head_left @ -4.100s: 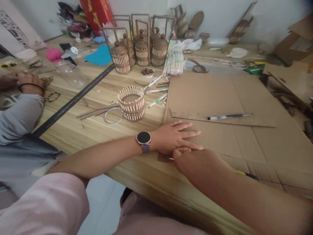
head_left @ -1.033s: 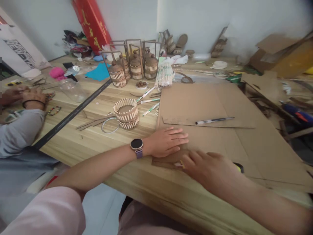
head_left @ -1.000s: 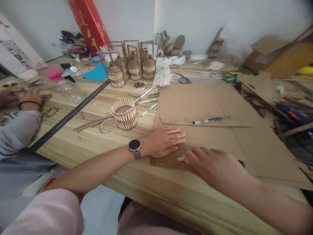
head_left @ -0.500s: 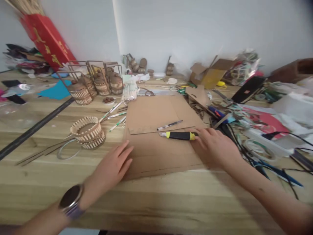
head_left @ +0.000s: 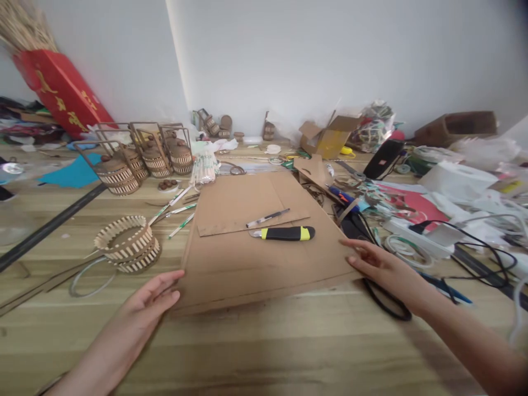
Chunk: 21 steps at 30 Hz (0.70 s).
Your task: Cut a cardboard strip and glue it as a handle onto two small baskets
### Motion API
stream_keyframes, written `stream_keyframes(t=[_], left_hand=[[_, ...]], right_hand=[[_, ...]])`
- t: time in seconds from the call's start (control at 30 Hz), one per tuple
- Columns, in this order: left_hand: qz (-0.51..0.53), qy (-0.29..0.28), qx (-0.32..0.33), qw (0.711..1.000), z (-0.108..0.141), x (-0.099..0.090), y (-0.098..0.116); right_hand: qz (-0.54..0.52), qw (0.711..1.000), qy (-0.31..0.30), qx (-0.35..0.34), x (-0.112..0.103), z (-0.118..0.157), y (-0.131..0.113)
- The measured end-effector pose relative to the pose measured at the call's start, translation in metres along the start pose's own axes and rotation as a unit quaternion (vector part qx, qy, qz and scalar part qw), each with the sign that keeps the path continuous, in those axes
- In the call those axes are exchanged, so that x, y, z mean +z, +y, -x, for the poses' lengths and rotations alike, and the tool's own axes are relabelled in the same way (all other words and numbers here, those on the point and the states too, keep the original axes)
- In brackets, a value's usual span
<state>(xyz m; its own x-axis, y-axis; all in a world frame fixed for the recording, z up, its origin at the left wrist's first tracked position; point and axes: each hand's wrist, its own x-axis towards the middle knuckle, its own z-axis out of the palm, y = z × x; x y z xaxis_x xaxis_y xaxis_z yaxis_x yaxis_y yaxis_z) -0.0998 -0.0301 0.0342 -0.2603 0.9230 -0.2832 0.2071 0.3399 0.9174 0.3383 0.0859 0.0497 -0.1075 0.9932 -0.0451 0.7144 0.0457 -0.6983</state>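
Observation:
A large brown cardboard sheet lies on the wooden table between my hands, with a smaller cardboard piece on top. On the cardboard rest a utility knife with a black and yellow handle, its blade end to the left, and a pen just beyond it. My left hand is at the sheet's left edge, fingertips close to or touching it, thumb apart. At the right edge, my right hand has its fingers stretched out, the fingertips by the cardboard. Neither hand clearly grips it.
A round woven basket stands at left, near a black rod. Lidded baskets with handles are behind. Rightward are cables, a power strip, blue-handled scissors and scraps. An open carton is near the wall.
My right hand has left the knife's handle end and moved outward to the sheet's right edge. My left hand has shifted left and down to the left edge. The view has swung right.

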Motion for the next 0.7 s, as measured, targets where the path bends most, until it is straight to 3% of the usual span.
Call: stream_keyframes(t=[0.1, 0.3, 0.53, 0.7], left_hand=[[0.001, -0.015, -0.022, 1.0, -0.002, -0.008, -0.002], [-0.043, -0.068, 0.017, 0.997, -0.007, -0.021, -0.004], [-0.096, -0.061, 0.032, 0.993, -0.003, -0.032, -0.007], [-0.103, -0.066, 0.038, 0.992, -0.002, -0.037, -0.018]], right_hand=[[-0.174, 0.98, -0.06, 0.076, -0.001, 0.007, -0.002], [-0.219, 0.963, -0.149, 0.053, 0.004, 0.015, -0.004], [-0.095, 0.987, -0.127, -0.001, -0.002, 0.027, -0.017], [-0.013, 0.995, -0.094, -0.037, 0.006, 0.035, -0.005]])
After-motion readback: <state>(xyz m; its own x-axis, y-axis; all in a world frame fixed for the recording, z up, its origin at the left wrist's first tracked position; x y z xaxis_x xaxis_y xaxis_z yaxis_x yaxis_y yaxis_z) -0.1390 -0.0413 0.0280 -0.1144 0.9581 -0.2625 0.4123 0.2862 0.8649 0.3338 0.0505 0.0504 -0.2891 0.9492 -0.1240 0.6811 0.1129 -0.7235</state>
